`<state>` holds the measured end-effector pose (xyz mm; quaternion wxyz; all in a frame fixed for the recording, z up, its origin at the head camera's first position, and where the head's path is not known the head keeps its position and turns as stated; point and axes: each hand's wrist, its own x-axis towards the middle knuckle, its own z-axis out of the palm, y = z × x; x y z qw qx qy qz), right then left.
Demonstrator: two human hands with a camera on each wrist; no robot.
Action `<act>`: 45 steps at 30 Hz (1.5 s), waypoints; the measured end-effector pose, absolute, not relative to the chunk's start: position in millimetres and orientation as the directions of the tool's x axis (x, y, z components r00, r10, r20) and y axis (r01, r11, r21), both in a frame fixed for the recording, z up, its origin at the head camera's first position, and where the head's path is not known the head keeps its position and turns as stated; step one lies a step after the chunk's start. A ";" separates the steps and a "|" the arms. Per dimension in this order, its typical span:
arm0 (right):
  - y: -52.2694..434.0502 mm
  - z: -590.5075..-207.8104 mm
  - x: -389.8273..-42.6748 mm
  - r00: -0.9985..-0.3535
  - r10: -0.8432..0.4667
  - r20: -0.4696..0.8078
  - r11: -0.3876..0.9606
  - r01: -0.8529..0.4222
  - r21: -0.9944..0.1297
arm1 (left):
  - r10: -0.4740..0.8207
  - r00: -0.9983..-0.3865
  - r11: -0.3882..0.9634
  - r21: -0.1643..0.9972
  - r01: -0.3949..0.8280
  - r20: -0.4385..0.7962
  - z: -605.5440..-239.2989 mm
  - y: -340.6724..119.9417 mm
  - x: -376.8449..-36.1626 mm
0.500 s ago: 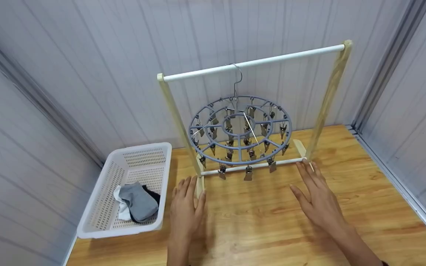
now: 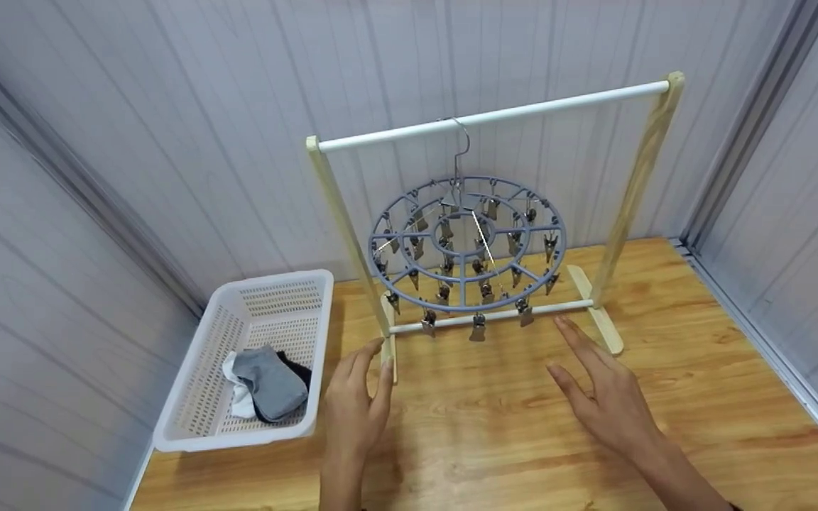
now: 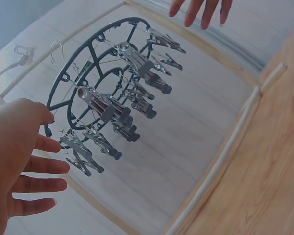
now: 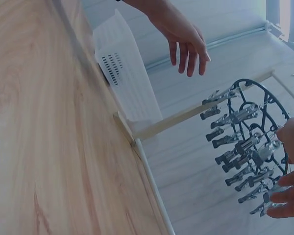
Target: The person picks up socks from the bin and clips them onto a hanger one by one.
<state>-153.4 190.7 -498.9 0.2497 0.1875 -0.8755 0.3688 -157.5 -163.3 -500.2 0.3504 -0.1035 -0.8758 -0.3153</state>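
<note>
A round grey clip hanger (image 2: pixel 463 253) hangs by its wire hook from the white top bar (image 2: pixel 558 107) of a small wooden rack. Many metal clips (image 2: pixel 477 330) dangle from its rings, with nothing in those I can see. My left hand (image 2: pixel 356 404) hovers beside the rack's left foot, fingers loosely bent and holding nothing; whether a fingertip touches the foot, I cannot tell. In front of the lower bar, my right hand (image 2: pixel 611 408) has its thumb and fingers spread, also holding nothing. Both wrist views show the hands apart from the clips.
Left of the rack stands a white perforated basket (image 2: pixel 322 333). In it lie a grey sock (image 2: pixel 277 387), a white cloth piece (image 2: pixel 242 403) and a black one (image 2: pixel 300 367). Pale panel walls (image 2: pixel 167 177) surround the wooden tabletop (image 2: pixel 480 447) at the back and sides.
My right hand has drawn slightly left, off the rack's right foot, which now shows. My left fingers are more bent, with thumb and fingers wider apart. The head view has shifted slightly.
</note>
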 end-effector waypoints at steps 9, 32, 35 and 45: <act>171.1 -486.2 -155.7 -0.680 -0.122 0.723 0.525 -0.663 -0.534 | -0.027 -0.701 0.747 0.480 0.459 0.713 -495.4 -161.9 -155.9; 133.8 -480.6 -170.0 -0.690 -0.161 0.706 0.381 -0.703 -0.600 | -0.017 -0.720 0.746 0.488 0.452 0.693 -496.9 -163.0 -155.4; 130.1 -480.4 -171.7 -0.698 -0.167 0.696 0.387 -0.696 -0.605 | -0.014 -0.720 0.746 0.486 0.454 0.694 -497.1 -162.8 -155.7; 114.0 -482.7 -181.1 -0.743 -0.174 0.646 0.366 -0.658 -0.658 | 0.003 -0.713 0.749 0.471 0.467 0.702 -497.6 -162.4 -157.1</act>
